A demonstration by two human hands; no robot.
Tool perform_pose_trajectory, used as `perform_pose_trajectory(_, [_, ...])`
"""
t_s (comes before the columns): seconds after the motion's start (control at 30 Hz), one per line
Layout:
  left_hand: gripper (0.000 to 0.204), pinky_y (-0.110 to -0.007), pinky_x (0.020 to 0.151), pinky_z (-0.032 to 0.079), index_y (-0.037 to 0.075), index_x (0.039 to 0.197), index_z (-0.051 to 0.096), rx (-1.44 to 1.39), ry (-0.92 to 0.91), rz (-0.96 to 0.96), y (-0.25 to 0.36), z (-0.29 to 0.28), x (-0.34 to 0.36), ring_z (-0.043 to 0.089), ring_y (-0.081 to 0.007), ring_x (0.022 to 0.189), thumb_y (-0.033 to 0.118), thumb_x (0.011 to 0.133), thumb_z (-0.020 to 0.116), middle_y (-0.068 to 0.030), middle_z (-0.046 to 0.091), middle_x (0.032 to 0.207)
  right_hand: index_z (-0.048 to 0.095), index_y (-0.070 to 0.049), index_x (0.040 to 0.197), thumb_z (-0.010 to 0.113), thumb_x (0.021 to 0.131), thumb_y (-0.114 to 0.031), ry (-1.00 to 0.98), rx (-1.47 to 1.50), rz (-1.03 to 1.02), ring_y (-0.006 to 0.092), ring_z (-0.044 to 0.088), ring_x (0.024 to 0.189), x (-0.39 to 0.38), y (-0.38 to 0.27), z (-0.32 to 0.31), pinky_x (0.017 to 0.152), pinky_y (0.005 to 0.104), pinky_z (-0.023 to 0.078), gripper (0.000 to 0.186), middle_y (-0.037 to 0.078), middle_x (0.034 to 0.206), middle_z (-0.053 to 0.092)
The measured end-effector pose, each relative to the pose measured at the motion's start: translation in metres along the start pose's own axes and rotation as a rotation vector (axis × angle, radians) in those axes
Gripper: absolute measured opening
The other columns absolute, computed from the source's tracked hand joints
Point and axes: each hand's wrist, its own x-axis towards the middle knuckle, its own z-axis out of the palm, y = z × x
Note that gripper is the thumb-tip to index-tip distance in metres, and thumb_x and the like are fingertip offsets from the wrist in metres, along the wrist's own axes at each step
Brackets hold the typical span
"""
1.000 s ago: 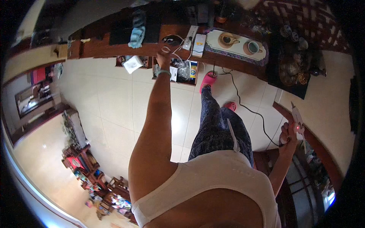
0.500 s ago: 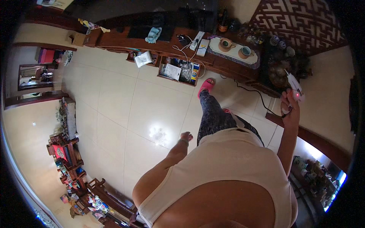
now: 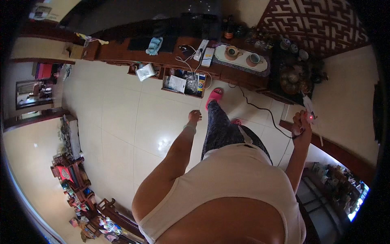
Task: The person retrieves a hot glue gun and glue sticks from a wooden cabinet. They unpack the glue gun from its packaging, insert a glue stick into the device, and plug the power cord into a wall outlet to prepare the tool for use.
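Note:
My right hand [image 3: 300, 125] is closed round a white hot glue gun [image 3: 312, 116]. A red light glows on the gun's body, its narrow nozzle points up toward the far side, and a pale stick juts out the other end. From my grip a black cord [image 3: 264, 109] runs toward the long cabinet. My left hand [image 3: 195, 116] hangs empty over the tiled floor, its fingers loosely bent and a band round the wrist. Beyond it, an open drawer [image 3: 183, 91] holds a white packet [image 3: 176, 83], clear plastic bags and a blue-and-yellow pack.
Along the far wall runs a dark wooden cabinet [image 3: 118, 51] carrying a power strip [image 3: 201, 49], a teapot [image 3: 232, 51] and a cup [image 3: 254, 59]. A white package [image 3: 145, 72] rests on another open drawer. My pink slipper [image 3: 215, 96] stands near the drawer front. Carved wooden furniture [image 3: 73, 175] lines the left.
My left hand has swung forward toward the open drawer. My right hand has come lower and slightly left with the glue gun, whose rear stick now shows.

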Motion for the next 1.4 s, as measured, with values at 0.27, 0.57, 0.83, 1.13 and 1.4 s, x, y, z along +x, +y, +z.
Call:
perform_pose_trajectory(0.27, [0.013, -0.032, 0.045, 0.05, 0.007, 0.088, 0.061, 0.364, -0.289, 0.013, 0.135, 0.065, 0.094, 0.06, -0.0184, 0.053, 0.019, 0.083, 0.058, -0.0073, 0.062, 0.069, 0.049, -0.003, 0.102, 0.057, 0.087, -0.005, 0.333, 0.113, -0.008, 0.0074, 0.033, 0.059, 0.01, 0.026, 0.019, 0.039, 0.0157, 0.029, 0.017, 0.005, 0.079, 0.046])
perform_pose_trajectory(0.57, [0.016, -0.03, 0.044, 0.05, 0.008, 0.084, 0.065, 0.732, -0.32, 0.196, 0.182, 0.073, 0.1, 0.061, -0.016, 0.052, 0.02, 0.084, 0.053, -0.0067, 0.063, 0.064, 0.048, -0.001, 0.103, 0.056, 0.087, -0.004, 0.385, 0.189, -0.193, 0.0078, 0.034, 0.061, 0.011, 0.042, 0.052, 0.039, 0.0162, 0.031, 0.019, 0.007, 0.082, 0.045])
perform_pose_trajectory(0.83, [0.012, -0.033, 0.041, 0.044, 0.008, 0.077, 0.06, 0.733, -0.471, 0.15, 0.158, 0.01, 0.098, 0.057, -0.0195, 0.051, 0.016, 0.08, 0.052, -0.0078, 0.058, 0.06, 0.053, -0.007, 0.1, 0.059, 0.089, -0.02, 0.743, -0.155, -0.434, 0.0036, 0.035, 0.056, -0.036, 0.016, 0.061, 0.044, 0.016, 0.027, 0.018, 0.0, 0.08, 0.05])
perform_pose_trajectory(1.13, [0.022, -0.034, 0.048, 0.046, 0.006, 0.081, 0.058, 0.695, -0.363, 0.038, 0.21, 0.037, 0.037, 0.052, -0.0194, 0.05, 0.028, 0.087, 0.056, -0.0056, 0.057, 0.067, 0.053, -0.004, 0.103, 0.057, 0.091, -0.021, 0.829, -0.35, -0.98, 0.0048, 0.036, 0.059, -0.095, -0.08, 0.046, 0.047, 0.0169, 0.029, 0.021, 0.004, 0.09, 0.054])
perform_pose_trajectory(1.4, [0.012, -0.025, 0.047, 0.04, 0.006, 0.094, 0.06, 0.09, -0.616, 0.323, 0.19, 0.142, -0.025, 0.052, -0.0105, 0.055, 0.007, 0.082, 0.058, -0.0022, 0.059, 0.074, 0.055, -0.002, 0.106, 0.062, 0.087, -0.024, 0.971, -0.217, -1.1, 0.0051, 0.044, 0.062, -0.094, -0.113, 0.009, 0.048, 0.0175, 0.03, 0.03, 0.005, 0.085, 0.061])
